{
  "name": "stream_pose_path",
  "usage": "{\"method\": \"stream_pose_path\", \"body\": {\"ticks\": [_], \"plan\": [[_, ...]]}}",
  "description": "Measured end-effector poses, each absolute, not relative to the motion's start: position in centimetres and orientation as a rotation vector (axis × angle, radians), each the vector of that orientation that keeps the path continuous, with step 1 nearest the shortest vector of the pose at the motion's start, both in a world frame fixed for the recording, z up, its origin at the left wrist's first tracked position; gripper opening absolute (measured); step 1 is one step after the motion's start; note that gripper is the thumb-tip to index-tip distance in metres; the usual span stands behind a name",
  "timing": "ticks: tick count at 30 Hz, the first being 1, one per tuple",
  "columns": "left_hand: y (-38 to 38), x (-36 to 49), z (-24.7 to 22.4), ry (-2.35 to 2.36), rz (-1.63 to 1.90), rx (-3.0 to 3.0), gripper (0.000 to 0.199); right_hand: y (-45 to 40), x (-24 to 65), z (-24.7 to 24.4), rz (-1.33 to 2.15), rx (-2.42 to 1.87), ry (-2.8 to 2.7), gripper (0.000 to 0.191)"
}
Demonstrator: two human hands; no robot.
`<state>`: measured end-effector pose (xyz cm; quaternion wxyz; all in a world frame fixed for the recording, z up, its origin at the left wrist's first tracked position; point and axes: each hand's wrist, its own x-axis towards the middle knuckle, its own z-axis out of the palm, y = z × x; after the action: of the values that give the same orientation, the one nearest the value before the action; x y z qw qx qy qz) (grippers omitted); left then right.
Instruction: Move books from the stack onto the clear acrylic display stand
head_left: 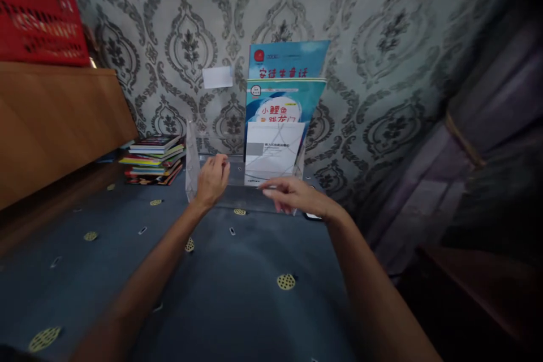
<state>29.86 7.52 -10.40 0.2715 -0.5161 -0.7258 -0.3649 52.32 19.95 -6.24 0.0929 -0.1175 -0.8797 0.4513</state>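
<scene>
A clear plastic book holder (192,164) stands on the dark blue cloth against the wall. In its right half several books are upright: a tall blue book (288,56) at the back, a teal book (314,93) before it, and a white booklet (274,150) in front. My left hand (213,180) is at the left part of the holder, its fingers curled in with nothing visible in them. Just in front of the white booklet's lower edge is my right hand (292,193), fingers stretched leftward and apart. Whether it touches the holder's front, I cannot tell.
A stack of books (155,159) lies left of the holder, by a wooden cabinet (63,124) bearing a red basket (40,17). A phone-like object (314,216) shows partly behind my right wrist. A tied curtain (449,147) hangs at right.
</scene>
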Motion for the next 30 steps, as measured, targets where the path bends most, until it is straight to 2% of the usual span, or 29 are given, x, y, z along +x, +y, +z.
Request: {"method": "stream_pose_path", "body": {"ticks": [2, 5, 10, 13, 18, 22, 26, 30], "plan": [[6.0, 28.3, -10.9, -1.944, -0.936, -1.345, 0.020, 18.5, 52.1, -5.8, 1.444, -0.281, -2.795, 0.054], [3.7, 24.9, -11.1, -2.016, -0.879, -1.223, 0.024, 16.2, 50.7, -6.4, 1.405, -0.247, -2.930, 0.047], [1.1, 17.0, -10.0, -2.199, -0.807, -0.977, 0.032, 11.2, 46.9, -10.7, 1.350, -0.017, -3.147, 0.031], [0.5, 12.6, -9.1, -2.309, -0.712, -0.912, 0.041, 8.5, 45.6, -13.7, 1.112, -0.031, -3.054, 0.018], [0.9, 8.2, -8.0, -2.423, -0.570, -0.951, 0.066, 7.5, 45.3, -16.1, 1.197, -0.145, -2.851, 0.025], [2.1, 5.6, -7.1, -2.534, -0.366, -1.054, 0.084, 8.0, 45.5, -16.6, 1.250, -0.201, -2.779, 0.023], [2.9, 3.5, -6.7, -2.649, -0.067, -1.083, 0.088, 8.2, 45.5, -16.7, 1.282, -0.215, -2.763, 0.020], [2.7, 3.6, -7.6, -2.586, -0.018, -1.028, 0.090, 8.3, 45.5, -16.6, 1.349, -0.201, -2.756, 0.020]]}}
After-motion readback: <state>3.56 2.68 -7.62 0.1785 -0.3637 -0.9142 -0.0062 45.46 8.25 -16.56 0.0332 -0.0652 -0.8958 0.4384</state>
